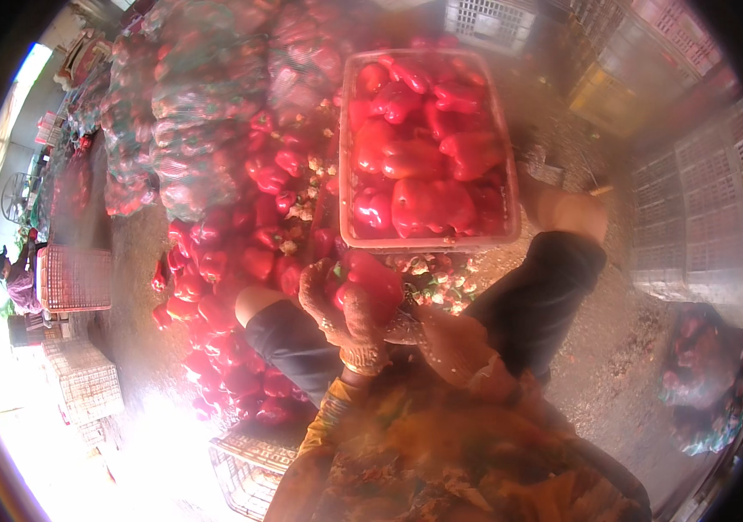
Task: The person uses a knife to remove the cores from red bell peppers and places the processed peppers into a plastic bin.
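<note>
Left hand: in a pale glove, the left hand [345, 329] curls its fingers around a red bell pepper [376, 283], held between the knees just below the tub's near edge.
Right hand: the right hand [451, 341] sits close beside the pepper's lower right; haze blurs its fingers, so I cannot tell how far they are closed or whether they grip anything.
Legs: dark shorts [538, 291] cover the spread thighs either side of the hands.
Scraps: pale green pepper cores [445, 284] lie on the ground between the legs.
Tub: a rectangular plastic tub [430, 244] straight ahead is heaped with glossy peppers [410, 157].
Loose pile: more red peppers [187, 285] spread across the floor to the left.
Sacks: stuffed mesh sacks [197, 113] stand beyond that pile.
Right side: white slatted crates [697, 217] are stacked there.
Far left: another person [22, 283] is beside a pink crate [76, 278].
</note>
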{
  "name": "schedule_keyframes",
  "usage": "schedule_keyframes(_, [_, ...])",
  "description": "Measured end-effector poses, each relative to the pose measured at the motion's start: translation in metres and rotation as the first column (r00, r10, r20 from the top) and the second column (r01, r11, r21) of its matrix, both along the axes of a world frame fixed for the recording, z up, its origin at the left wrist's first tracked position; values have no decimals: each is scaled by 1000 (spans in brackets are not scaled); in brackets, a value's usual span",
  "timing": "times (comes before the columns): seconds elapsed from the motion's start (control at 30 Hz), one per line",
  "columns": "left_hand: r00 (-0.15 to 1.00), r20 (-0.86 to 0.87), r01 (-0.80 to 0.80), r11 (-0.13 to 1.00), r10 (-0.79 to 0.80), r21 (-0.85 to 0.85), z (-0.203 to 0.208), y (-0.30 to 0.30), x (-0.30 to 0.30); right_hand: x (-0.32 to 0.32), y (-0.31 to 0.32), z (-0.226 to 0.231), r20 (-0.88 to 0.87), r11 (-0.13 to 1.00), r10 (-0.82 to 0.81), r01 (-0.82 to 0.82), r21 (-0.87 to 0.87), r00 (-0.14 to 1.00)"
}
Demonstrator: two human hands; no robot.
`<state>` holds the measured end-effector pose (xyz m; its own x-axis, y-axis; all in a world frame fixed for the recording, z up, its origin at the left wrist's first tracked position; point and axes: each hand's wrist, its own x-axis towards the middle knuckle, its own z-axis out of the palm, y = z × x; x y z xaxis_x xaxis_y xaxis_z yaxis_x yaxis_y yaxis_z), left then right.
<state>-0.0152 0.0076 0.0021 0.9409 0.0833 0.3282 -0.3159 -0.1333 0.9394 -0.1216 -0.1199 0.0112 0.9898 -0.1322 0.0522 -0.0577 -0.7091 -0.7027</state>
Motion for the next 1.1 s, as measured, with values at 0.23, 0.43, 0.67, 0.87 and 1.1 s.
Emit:
schedule_keyframes(0.23, [996, -62, 56, 990, -64, -127, 33, 21, 38, 9, -15, -5, 54, 969, -72, 57, 242, 996])
schedule_keyframes(0.43, [863, -74, 492, 865, -499, -99, 32, -11, 22, 68, -42, 22, 74, 515, 164, -150, 844, 984])
schedule_keyframes(0.67, [689, -510, 495, 848, -515, -187, 23, -23, 18, 62, -49, -30, 152, 599, 48, -151, 787, 987])
schedule_keyframes(0.87, [773, -487, 472, 882, -406, 14, 13, -21, 10, 51, -48, -51, 36, 829, 27, -43, 558, 999])
schedule_keyframes(1.1, [828, -298, 559, 659, -475, 504, -16, -23, 30, 50, -55, -35, -131, 802, -82, 143, 580, 988])
